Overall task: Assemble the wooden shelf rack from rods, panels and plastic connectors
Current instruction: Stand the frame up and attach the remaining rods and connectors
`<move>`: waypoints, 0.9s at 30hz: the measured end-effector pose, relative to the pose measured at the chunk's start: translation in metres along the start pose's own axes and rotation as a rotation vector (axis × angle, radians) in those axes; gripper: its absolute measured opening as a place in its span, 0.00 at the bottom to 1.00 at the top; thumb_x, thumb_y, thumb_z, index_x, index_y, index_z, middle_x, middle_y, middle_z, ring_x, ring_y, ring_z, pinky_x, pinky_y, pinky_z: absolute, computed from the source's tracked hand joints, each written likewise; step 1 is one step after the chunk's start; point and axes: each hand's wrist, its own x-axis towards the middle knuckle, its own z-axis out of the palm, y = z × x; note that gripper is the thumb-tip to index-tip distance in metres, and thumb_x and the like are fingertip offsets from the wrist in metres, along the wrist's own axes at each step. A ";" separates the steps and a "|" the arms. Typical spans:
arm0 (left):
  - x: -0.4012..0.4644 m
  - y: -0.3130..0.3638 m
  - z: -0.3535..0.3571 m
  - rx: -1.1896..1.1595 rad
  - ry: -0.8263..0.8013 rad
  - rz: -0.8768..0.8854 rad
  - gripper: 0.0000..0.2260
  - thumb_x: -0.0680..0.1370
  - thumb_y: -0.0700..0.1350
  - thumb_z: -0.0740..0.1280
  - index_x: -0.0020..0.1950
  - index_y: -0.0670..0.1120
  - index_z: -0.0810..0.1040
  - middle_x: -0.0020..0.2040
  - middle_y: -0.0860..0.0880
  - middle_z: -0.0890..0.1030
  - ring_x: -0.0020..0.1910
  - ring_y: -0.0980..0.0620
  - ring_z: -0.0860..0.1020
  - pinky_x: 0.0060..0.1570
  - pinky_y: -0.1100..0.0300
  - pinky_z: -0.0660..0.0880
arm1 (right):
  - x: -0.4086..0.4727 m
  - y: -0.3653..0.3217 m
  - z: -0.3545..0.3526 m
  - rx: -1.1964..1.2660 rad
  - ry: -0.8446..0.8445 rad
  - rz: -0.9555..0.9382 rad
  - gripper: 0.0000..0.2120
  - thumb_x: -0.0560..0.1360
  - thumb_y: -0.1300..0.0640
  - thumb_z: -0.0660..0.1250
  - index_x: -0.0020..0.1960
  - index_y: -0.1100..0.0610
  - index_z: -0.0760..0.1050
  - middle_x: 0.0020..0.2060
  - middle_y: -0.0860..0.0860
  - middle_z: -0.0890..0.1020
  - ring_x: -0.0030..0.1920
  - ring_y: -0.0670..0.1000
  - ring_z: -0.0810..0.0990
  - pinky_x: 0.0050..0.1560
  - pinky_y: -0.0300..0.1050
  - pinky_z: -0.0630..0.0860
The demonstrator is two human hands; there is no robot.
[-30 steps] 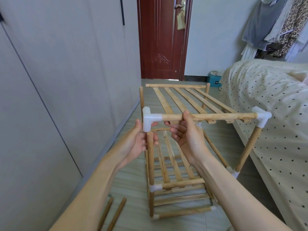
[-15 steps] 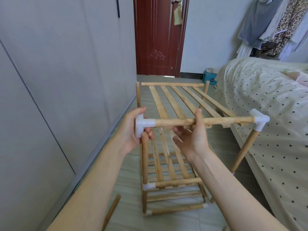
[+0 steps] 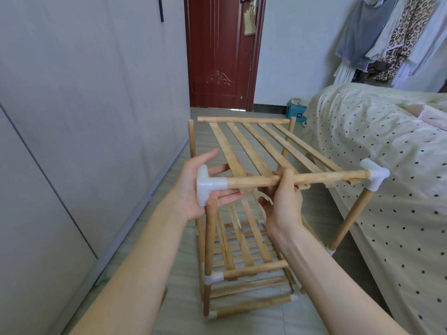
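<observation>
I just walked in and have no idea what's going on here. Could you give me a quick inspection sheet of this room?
Surface: pale floor.
Job's things: part-built wooden rack; top panel; front rod; white connector off the upright below it.
Clutter: nothing seen.
Hands: left hand cradles the connector; right hand grips the front rod.
Cables: nothing seen.
Surroundings: wardrobe, red door, dotted bed, hanging clothes.
</observation>
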 end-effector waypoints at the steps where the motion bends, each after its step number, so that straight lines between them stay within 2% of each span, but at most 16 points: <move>1: 0.000 -0.003 0.003 0.032 0.032 0.019 0.31 0.68 0.49 0.70 0.65 0.38 0.66 0.55 0.30 0.79 0.54 0.33 0.79 0.49 0.40 0.78 | 0.001 0.000 0.000 0.000 0.017 -0.014 0.07 0.76 0.50 0.59 0.45 0.53 0.70 0.30 0.47 0.77 0.42 0.50 0.79 0.41 0.44 0.70; 3: 0.001 -0.008 0.008 0.065 0.093 0.052 0.27 0.67 0.48 0.69 0.62 0.39 0.69 0.52 0.31 0.80 0.50 0.34 0.80 0.44 0.42 0.80 | 0.000 0.000 0.000 -0.012 0.052 -0.025 0.09 0.75 0.49 0.58 0.46 0.54 0.71 0.31 0.47 0.76 0.37 0.48 0.76 0.39 0.43 0.69; 5: 0.002 -0.012 0.010 0.093 0.125 0.080 0.23 0.71 0.48 0.67 0.62 0.39 0.69 0.50 0.31 0.80 0.49 0.34 0.81 0.42 0.44 0.80 | 0.001 0.000 0.000 -0.015 0.074 -0.025 0.09 0.75 0.49 0.57 0.45 0.54 0.71 0.32 0.48 0.73 0.33 0.46 0.72 0.38 0.42 0.68; 9: 0.002 -0.014 0.013 0.113 0.134 0.105 0.21 0.74 0.49 0.65 0.62 0.39 0.69 0.51 0.31 0.80 0.49 0.35 0.81 0.42 0.44 0.81 | 0.001 -0.001 0.002 -0.032 0.096 -0.020 0.10 0.76 0.49 0.56 0.44 0.53 0.72 0.30 0.48 0.70 0.28 0.44 0.67 0.35 0.41 0.66; 13: 0.002 -0.018 0.016 0.107 0.149 0.125 0.22 0.74 0.51 0.65 0.62 0.39 0.69 0.52 0.31 0.80 0.49 0.35 0.81 0.45 0.45 0.80 | 0.003 0.000 0.001 -0.022 0.083 -0.010 0.09 0.76 0.50 0.54 0.44 0.52 0.70 0.37 0.54 0.72 0.34 0.49 0.69 0.35 0.42 0.65; 15: 0.001 -0.020 0.018 0.095 0.150 0.125 0.22 0.74 0.51 0.65 0.62 0.39 0.69 0.50 0.31 0.80 0.48 0.36 0.82 0.42 0.46 0.81 | 0.004 -0.002 0.000 -0.004 0.077 0.000 0.08 0.76 0.50 0.54 0.44 0.52 0.69 0.40 0.55 0.73 0.38 0.52 0.70 0.35 0.42 0.66; 17: 0.002 -0.020 0.020 0.095 0.167 0.127 0.21 0.74 0.50 0.66 0.62 0.38 0.69 0.52 0.32 0.80 0.47 0.35 0.82 0.39 0.46 0.81 | 0.006 -0.003 -0.002 0.011 0.063 0.009 0.09 0.77 0.50 0.55 0.45 0.53 0.69 0.37 0.55 0.72 0.37 0.50 0.71 0.34 0.41 0.67; 20: 0.004 -0.016 0.019 0.101 0.203 0.130 0.20 0.74 0.45 0.65 0.62 0.37 0.69 0.59 0.32 0.76 0.46 0.34 0.82 0.37 0.45 0.81 | 0.009 -0.007 -0.007 0.023 0.009 0.036 0.13 0.78 0.46 0.58 0.50 0.56 0.70 0.33 0.50 0.72 0.34 0.47 0.72 0.34 0.41 0.70; 22: 0.002 -0.012 0.016 0.080 0.229 0.101 0.18 0.72 0.41 0.65 0.61 0.37 0.71 0.58 0.32 0.75 0.44 0.35 0.82 0.39 0.44 0.81 | 0.010 -0.010 -0.012 0.013 -0.033 0.088 0.20 0.76 0.40 0.60 0.57 0.56 0.70 0.40 0.50 0.77 0.42 0.47 0.77 0.40 0.43 0.73; 24: 0.002 -0.010 0.013 0.118 0.303 0.099 0.16 0.72 0.39 0.64 0.60 0.40 0.72 0.52 0.35 0.80 0.41 0.39 0.83 0.45 0.45 0.80 | 0.011 -0.018 -0.015 0.093 -0.055 0.161 0.26 0.74 0.37 0.61 0.63 0.54 0.67 0.51 0.52 0.77 0.53 0.52 0.77 0.52 0.50 0.75; 25: 0.002 -0.011 0.013 0.164 0.337 0.125 0.13 0.73 0.39 0.63 0.58 0.42 0.73 0.48 0.38 0.83 0.39 0.42 0.84 0.45 0.47 0.79 | 0.012 -0.022 -0.015 0.191 -0.053 0.198 0.26 0.73 0.37 0.63 0.63 0.53 0.67 0.53 0.53 0.76 0.56 0.54 0.76 0.57 0.53 0.75; 27: 0.004 -0.015 0.018 0.308 0.411 0.285 0.07 0.76 0.41 0.62 0.53 0.47 0.74 0.48 0.45 0.83 0.39 0.49 0.83 0.36 0.54 0.77 | 0.015 -0.029 -0.014 0.416 -0.007 0.253 0.25 0.73 0.41 0.66 0.64 0.54 0.69 0.47 0.54 0.78 0.55 0.54 0.78 0.60 0.56 0.73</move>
